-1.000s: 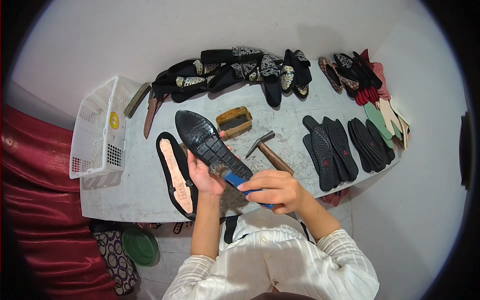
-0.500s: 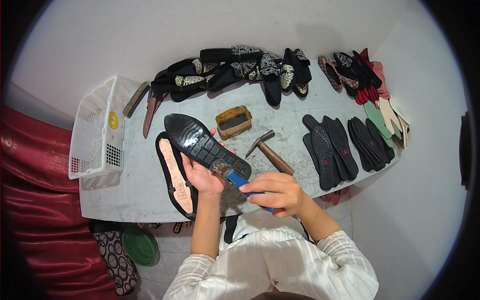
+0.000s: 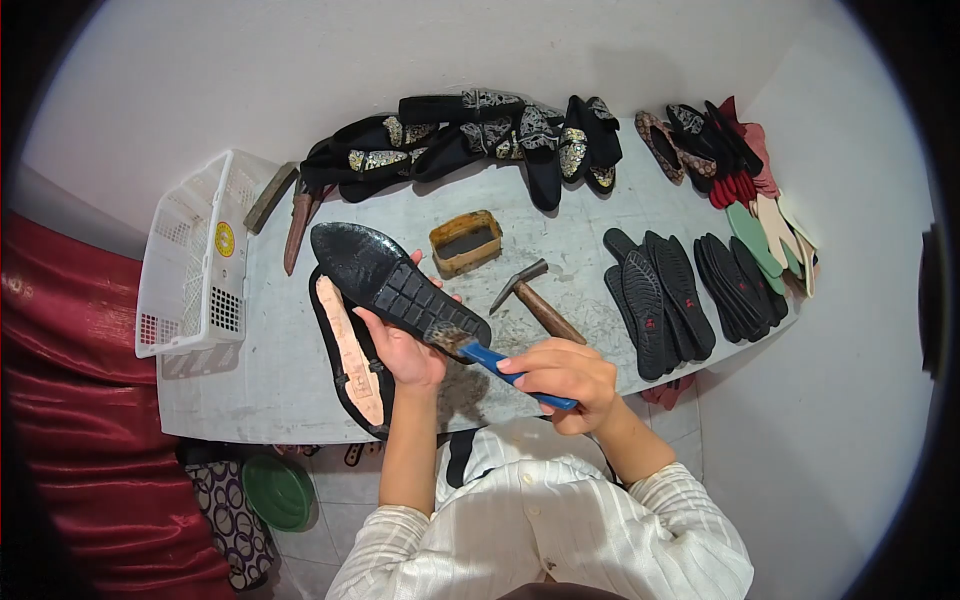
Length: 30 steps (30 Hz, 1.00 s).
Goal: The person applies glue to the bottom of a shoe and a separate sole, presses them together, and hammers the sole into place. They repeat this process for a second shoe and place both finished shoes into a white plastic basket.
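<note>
My left hand (image 3: 408, 352) grips a black shoe sole (image 3: 390, 280) from below, its grid-patterned inner face turned up and the toe end glossy. A brush with a blue handle (image 3: 505, 372) is held in my right hand (image 3: 570, 380), its bristles against the heel part of the sole. Beneath and left of the sole lies a black shoe upper (image 3: 338, 375), bottom up, with a pale, peach-coloured insole in it. A small box of dark stuff (image 3: 467, 262) stands just beyond my hands. Right of it lies a hammer (image 3: 540, 308) with a wooden handle.
Black shoes (image 3: 470, 150) are piled along the back wall. Stacked black soles (image 3: 660, 310) lie at the right, with coloured pieces (image 3: 765, 240) behind them. A white plastic basket (image 3: 200, 270) and a wooden-handled tool (image 3: 298, 230) stand at the left.
The brush has moved slightly right and down the heel part. The sole has shifted a little left and tilted, so the shine on its toe is weaker.
</note>
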Motion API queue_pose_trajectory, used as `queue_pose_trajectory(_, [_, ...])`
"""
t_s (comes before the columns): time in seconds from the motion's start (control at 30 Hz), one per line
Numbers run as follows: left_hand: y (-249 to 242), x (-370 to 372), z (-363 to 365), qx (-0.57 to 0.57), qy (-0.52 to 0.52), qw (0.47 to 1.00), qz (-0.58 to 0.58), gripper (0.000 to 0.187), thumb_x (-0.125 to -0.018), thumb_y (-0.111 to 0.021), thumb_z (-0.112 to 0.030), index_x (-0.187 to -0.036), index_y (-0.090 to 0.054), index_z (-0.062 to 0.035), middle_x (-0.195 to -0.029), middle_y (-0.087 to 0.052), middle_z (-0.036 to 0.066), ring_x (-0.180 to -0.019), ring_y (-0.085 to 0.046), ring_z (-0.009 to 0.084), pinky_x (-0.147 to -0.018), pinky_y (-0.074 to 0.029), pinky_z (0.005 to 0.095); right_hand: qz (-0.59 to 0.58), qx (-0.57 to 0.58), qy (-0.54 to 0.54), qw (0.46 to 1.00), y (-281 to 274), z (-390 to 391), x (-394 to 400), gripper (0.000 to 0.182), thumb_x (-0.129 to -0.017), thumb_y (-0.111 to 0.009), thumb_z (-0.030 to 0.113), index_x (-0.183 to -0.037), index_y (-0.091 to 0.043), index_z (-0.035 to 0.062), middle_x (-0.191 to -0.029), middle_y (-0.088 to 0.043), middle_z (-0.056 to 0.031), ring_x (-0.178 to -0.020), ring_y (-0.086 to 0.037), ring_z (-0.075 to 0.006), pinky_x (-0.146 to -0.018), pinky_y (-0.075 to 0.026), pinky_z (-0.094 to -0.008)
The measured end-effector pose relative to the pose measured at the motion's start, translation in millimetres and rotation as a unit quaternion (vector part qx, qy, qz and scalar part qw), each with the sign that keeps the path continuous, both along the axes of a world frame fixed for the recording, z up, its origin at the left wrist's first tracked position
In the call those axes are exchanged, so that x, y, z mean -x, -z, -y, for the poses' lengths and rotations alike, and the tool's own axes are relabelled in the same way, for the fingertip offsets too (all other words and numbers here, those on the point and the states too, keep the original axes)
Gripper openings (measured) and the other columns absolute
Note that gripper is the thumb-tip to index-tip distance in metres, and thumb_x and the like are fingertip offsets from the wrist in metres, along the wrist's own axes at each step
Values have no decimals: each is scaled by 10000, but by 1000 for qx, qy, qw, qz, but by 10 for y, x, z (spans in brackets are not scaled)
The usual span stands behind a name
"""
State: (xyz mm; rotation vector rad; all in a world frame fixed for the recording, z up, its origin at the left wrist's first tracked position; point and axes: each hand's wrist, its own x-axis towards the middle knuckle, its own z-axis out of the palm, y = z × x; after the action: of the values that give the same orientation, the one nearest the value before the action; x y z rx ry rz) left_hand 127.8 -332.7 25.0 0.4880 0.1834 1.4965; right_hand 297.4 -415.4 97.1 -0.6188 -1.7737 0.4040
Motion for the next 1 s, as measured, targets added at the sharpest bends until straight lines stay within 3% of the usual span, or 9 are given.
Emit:
queue_pose_trajectory(0.17, [-31,-1,-16,6,25,1000,4,746,-911,-234,-641,-1358,-342,-54,-1364,-410,150,-981,-564,238,-792,-499,495,-16,18,-31,999,69,21,60,394,-451,-539,-75,-834,-619,-30,-910,-665,-175,-680,-625,-290,-619,-516,-330])
queue_pose_trajectory(0.37, [-39,56,-25,20,26,998,48,721,-909,-242,-645,-1364,-348,-96,-1356,-420,135,-963,-554,231,-792,-471,508,-15,82,-36,996,123,63,-98,390,-455,-531,-68,-835,-614,-37,-859,-669,-176,-638,-620,-289,-604,-515,-329])
queue_pose_trajectory(0.5, [-75,10,27,28,8,1000,11,694,-918,-238,-629,-1366,-348,-111,-1340,-436,147,-956,-566,242,-788,-474,510,-56,31,-26,998,97,19,2,388,-447,-530,-52,-825,-615,-36,-867,-671,-169,-646,-621,-286,-603,-516,-329])
queue_pose_trajectory(0.6, [-116,-10,46,28,18,999,35,675,-920,-235,-624,-1365,-353,-130,-1328,-446,152,-954,-571,248,-784,-474,515,-13,6,-37,999,78,9,28,393,-438,-520,-48,-819,-617,-33,-871,-672,-162,-657,-623,-286,-606,-518,-333])
queue_pose_trajectory(0.87, [26,73,-3,38,14,997,67,654,-924,-237,-614,-1366,-365,-150,-1352,-431,140,-963,-571,261,-786,-464,547,32,76,-45,996,155,58,-194,409,-424,-483,-42,-809,-620,-27,-847,-676,-145,-658,-629,-263,-599,-517,-312])
queue_pose_trajectory(1.0, [27,74,4,26,21,997,76,651,-927,-229,-609,-1375,-365,-157,-1367,-424,136,-973,-571,277,-802,-457,561,15,79,-38,996,74,85,-236,380,-446,-507,-38,-809,-620,-26,-845,-678,-145,-655,-627,-271,-593,-515,-311])
